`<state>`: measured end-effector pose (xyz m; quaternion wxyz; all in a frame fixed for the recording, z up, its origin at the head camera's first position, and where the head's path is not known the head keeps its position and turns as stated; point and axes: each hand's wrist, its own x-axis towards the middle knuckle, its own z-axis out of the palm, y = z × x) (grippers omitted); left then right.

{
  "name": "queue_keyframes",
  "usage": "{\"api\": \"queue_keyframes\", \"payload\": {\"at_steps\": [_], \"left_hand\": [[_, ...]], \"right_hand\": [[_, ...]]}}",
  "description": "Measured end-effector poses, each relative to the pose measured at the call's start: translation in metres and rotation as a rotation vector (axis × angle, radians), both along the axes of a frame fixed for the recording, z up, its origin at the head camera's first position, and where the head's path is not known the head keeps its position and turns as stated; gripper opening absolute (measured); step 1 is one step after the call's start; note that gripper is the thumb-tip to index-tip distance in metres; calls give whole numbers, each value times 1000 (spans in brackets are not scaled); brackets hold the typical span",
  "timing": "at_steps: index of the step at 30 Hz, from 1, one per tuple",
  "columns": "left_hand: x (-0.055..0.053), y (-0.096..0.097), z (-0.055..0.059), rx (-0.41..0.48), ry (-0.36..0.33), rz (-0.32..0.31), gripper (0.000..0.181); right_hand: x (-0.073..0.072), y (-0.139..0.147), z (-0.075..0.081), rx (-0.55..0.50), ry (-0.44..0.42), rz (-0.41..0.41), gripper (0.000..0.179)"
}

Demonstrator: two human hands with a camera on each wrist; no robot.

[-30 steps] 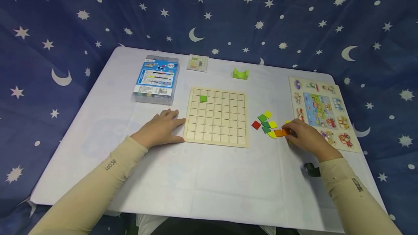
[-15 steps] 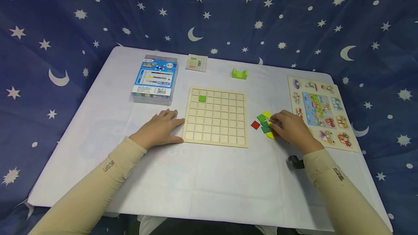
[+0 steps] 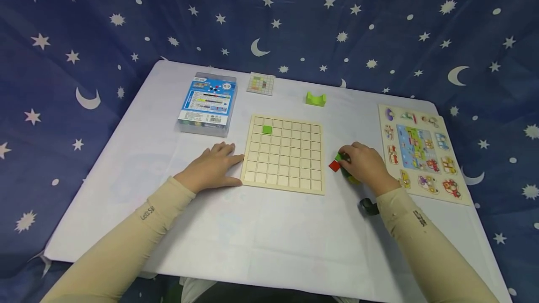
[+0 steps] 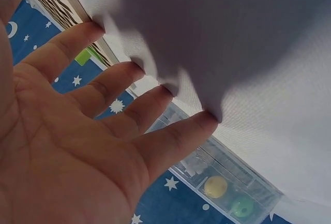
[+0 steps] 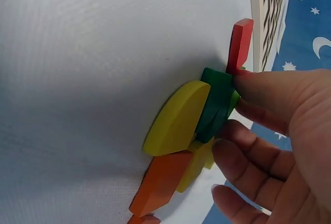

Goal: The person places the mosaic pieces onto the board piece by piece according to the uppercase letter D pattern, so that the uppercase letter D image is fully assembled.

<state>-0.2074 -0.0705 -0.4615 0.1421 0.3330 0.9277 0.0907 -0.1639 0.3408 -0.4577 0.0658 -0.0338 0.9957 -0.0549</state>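
My left hand [image 3: 212, 167] lies spread on the white cloth, thumb and index fingertip at the left edge of a wooden grid board [image 3: 284, 157]. One green square tile [image 3: 267, 130] sits in an upper-left cell of that board. To its right, my right hand [image 3: 364, 165] reaches into a group of loose tiles and pinches a light green square tile [image 3: 338, 157] between thumb and index finger. A red tile [image 5: 241, 43] is beside the thumb. Dark green pieces [image 5: 214, 97], a curved yellow piece [image 5: 178, 115] and an orange tile [image 5: 160, 180] lie close by, partly hidden from the head view.
A clear plastic box with a blue label [image 3: 208, 104] stands at the back left. Behind the board are a small pattern card [image 3: 261, 83] and a light green holder [image 3: 316, 99]. A picture puzzle board [image 3: 423, 153] lies at the right.
My right hand has moved left and away from the orange tiles, across the pile to the green tile near the red one. My left hand has stayed at the board's edge.
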Motion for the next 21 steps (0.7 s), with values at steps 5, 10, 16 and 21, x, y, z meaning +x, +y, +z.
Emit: {"api": "queue_keyframes", "payload": {"at_steps": [5,10,16,21], "left_hand": [[1,-2,2,10,-11,8,77],[3,-2,1,7,-26,14,77],[4,-3,-2,0,-16,14,77],[3,-2,2,4,-15,13,76]], "right_hand": [[-2,-3,-1,8,13,47,30],[-1,-5,-3,33,66,92,28],[-7,-12,1,-15,159,121,30],[-22,-33,9,-39,186,169,31]]}}
